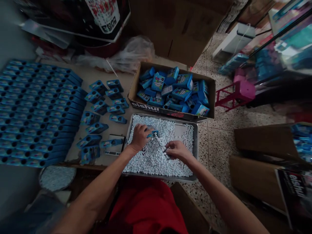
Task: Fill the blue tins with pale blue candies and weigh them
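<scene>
My left hand (pixel 140 137) is closed around a small blue candy box (pixel 152 133), tilted over a metal tray (pixel 196 139) of small white candies (pixel 151 162). White pieces show at the box's opening. Closed in a pinch, my right hand (pixel 175 150) grips what looks like a small scoop, mostly hidden under heaped candies that reach toward the box. Left of the tray, several blue boxes (pixel 96 128) stand apart from one another. A carton (pixel 212 97) behind the tray is filled with blue boxes (pixel 180 92) lying in a jumble.
Tight rows of blue boxes (pixel 36 113) cover the table's left side. Below them sits a round container (pixel 58 177) of white pieces. A plastic bag (pixel 136 53) lies at the back. Rightward on the floor are a pink stool (pixel 244 92) and open cartons (pixel 255 178).
</scene>
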Demonstrator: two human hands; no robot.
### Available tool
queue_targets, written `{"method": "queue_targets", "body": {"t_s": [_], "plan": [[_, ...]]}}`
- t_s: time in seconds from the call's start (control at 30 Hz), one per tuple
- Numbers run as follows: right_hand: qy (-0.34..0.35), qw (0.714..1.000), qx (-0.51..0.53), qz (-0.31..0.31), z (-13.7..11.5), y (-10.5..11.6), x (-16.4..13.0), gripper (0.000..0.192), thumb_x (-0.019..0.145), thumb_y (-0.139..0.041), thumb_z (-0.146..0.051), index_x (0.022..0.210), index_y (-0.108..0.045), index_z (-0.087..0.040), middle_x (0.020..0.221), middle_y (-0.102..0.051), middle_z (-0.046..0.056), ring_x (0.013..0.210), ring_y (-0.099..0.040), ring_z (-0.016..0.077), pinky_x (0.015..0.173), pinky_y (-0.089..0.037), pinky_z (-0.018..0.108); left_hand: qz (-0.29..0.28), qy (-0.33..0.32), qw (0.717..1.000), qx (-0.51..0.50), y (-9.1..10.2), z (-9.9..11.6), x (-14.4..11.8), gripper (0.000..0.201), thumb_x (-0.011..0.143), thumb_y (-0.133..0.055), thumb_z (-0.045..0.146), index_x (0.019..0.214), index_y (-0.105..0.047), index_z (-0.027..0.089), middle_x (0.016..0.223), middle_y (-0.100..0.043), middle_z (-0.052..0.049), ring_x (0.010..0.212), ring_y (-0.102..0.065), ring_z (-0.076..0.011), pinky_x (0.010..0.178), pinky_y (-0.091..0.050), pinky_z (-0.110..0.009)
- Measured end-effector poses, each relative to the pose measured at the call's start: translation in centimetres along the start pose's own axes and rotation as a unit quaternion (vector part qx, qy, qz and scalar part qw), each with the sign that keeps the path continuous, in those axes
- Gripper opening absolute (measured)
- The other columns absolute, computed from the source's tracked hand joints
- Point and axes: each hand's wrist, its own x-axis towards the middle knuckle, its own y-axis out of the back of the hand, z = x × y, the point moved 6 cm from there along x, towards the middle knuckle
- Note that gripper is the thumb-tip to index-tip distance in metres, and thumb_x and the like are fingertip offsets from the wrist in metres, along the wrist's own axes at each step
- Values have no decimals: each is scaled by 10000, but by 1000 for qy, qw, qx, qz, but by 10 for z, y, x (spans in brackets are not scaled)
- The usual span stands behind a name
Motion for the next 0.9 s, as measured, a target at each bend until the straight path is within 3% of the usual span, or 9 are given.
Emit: {"method": "queue_targets", "body": {"t_s": [0.17,0.37,0.47,0.57,0.63,0.7,0.77,0.8,0.9], "plan": [[-26,999,-43,-13,-16,-2,1,178,629,-641,-218,780,-697,-141,416,-542,-40,363,-483,105,382,-347,203,2,19,998,-57,-12,5,-7,419,761,-790,173,1165,-767,281,1039,-612,-103,1039,-500,-318,1002,-396,-514],[-13,999,6,-39,-16,6,-12,287,675,-695,-353,845,-717,-124,492,-583,-28,385,-451,83,401,-336,209,9,32,996,-86,-19,7,-9,456,738,-851,195,1171,-762,308,1046,-628,-92,1041,-536,-298,1010,-426,-493],[-9,999,16,-39,16,17,-26,373,719,-705,-415,953,-715,-124,562,-588,-38,413,-444,87,420,-324,221,22,55,992,-116,-26,-1,-9,446,740,-867,225,1167,-765,303,1025,-644,-89,1025,-566,-281,973,-469,-452],[-7,998,-50,45,72,38,-34,382,791,-648,-411,1051,-698,-137,609,-604,-32,460,-501,123,470,-362,246,52,92,981,-164,-33,-15,-15,437,748,-870,268,1169,-754,261,1042,-671,-89,1031,-609,-266,943,-518,-415],[-27,973,-167,156,110,55,-35,338,843,-615,-378,1078,-693,-148,636,-632,-10,526,-570,157,533,-384,261,77,115,969,-206,-40,-24,-22,418,752,-859,258,1152,-741,230,1088,-695,-90,1056,-644,-253,947,-545,-399],[-55,921,-303,238,136,60,-30,283,907,-579,-318,1112,-684,-154,714,-689,35,631,-636,184,589,-373,268,102,135,954,-249,-49,-28,-30,394,772,-827,239,1149,-719,210,1151,-710,-93,1096,-670,-244,977,-556,-400],[-61,879,-396,257,146,48,-17,250,974,-516,-247,1152,-661,-149,836,-738,88,739,-679,198,625,-357,271,132,161,937,-282,-63,-25,-38,388,822,-770,250,1196,-681,196,1230,-700,-109,1168,-667,-252,1031,-544,-433],[-56,872,-417,251,146,37,-7,245,999,-483,-219,1164,-646,-143,898,-749,113,781,-692,202,638,-356,274,145,176,928,-294,-71,-22,-41,398,847,-741,266,1229,-658,193,1269,-687,-120,1208,-655,-259,1061,-530,-456],[-39,885,-401,233,133,0,27,236,1042,-444,-241,1165,-609,-126,997,-742,170,872,-702,230,687,-380,285,169,206,909,-320,-98,-1,-43,424,886,-702,323,1282,-614,201,1355,-644,-139,1292,-612,-278,1125,-484,-504]]}}
